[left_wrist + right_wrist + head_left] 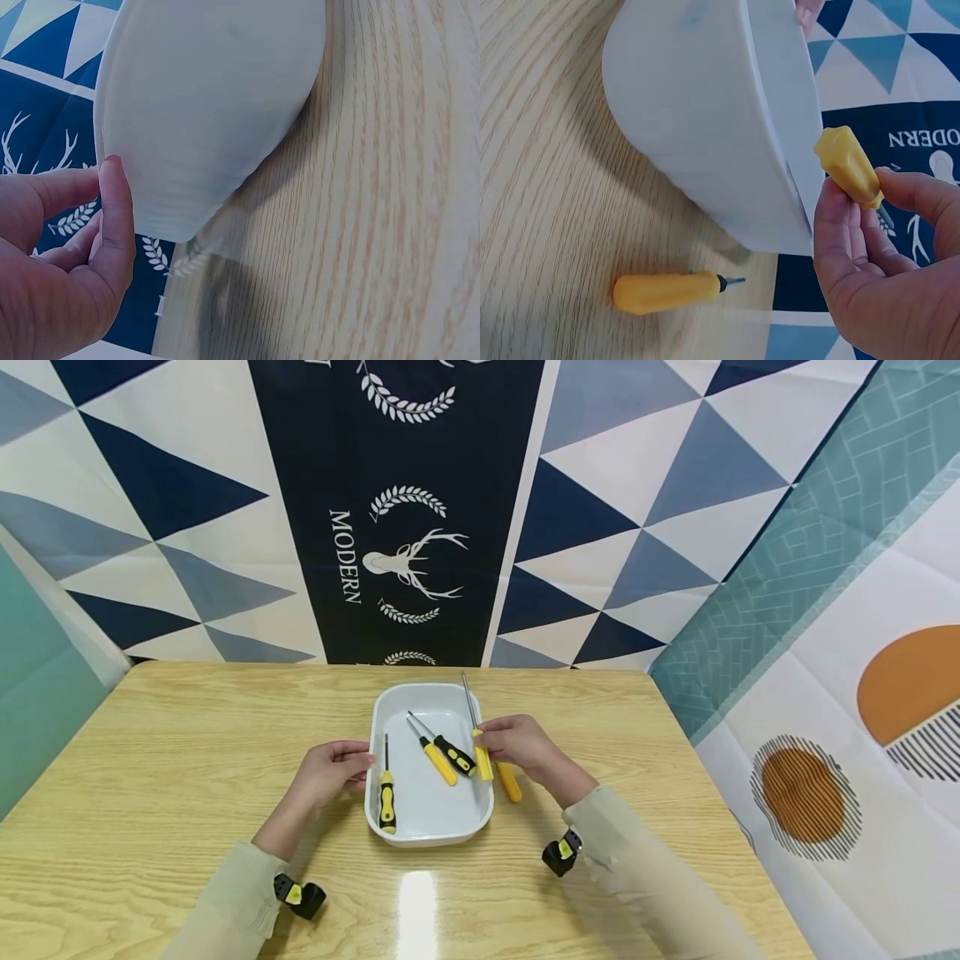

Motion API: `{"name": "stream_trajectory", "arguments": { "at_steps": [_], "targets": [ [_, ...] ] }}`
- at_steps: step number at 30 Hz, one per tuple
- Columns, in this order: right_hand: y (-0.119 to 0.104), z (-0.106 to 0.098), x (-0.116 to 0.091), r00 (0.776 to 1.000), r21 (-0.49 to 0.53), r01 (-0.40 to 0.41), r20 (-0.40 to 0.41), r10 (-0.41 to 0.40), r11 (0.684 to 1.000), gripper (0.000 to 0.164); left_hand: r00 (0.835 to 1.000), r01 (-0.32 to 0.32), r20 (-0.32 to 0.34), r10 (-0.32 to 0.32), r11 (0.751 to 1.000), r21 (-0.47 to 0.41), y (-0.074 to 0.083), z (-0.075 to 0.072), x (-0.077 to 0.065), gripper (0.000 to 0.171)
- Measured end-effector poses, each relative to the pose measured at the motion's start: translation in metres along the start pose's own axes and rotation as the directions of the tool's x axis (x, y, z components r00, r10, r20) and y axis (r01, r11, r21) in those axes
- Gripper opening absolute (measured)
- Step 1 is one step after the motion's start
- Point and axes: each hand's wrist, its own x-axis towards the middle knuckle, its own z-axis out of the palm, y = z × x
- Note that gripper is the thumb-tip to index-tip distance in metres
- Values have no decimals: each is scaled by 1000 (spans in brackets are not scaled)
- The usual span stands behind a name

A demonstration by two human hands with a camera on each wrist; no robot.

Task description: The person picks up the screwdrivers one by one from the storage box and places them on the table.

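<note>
Your left hand [324, 774] has its fingers pinched on the rim of the white tray [429, 841]; right of them three screwdrivers [387, 803] lie inside. Your right fingers pinch the yellow screwdriver [483, 762] by the right rim, shaft pointing away from you, long axis leaning slightly left. Below these fingers another yellow-handled screwdriver [510, 783] lies on the bench [600, 727]. You seem to be passing the held one across the rim; that calls for keeping its shaft clear.
</note>
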Motion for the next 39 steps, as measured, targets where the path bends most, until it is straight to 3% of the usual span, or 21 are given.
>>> {"name": "stream_trajectory", "arguments": {
  "at_steps": [27,39],
  "targets": [
    [10,-20,-3,999,54,29,14,-30,998,38,1000,-8,-1,8,1000,11,1,-1,-1,38],
    [19,-33,-3,999,31,32,13,-32,999,40,1000,-3,0,3,1000,16,2,-1,-1,39]
  ]
}}
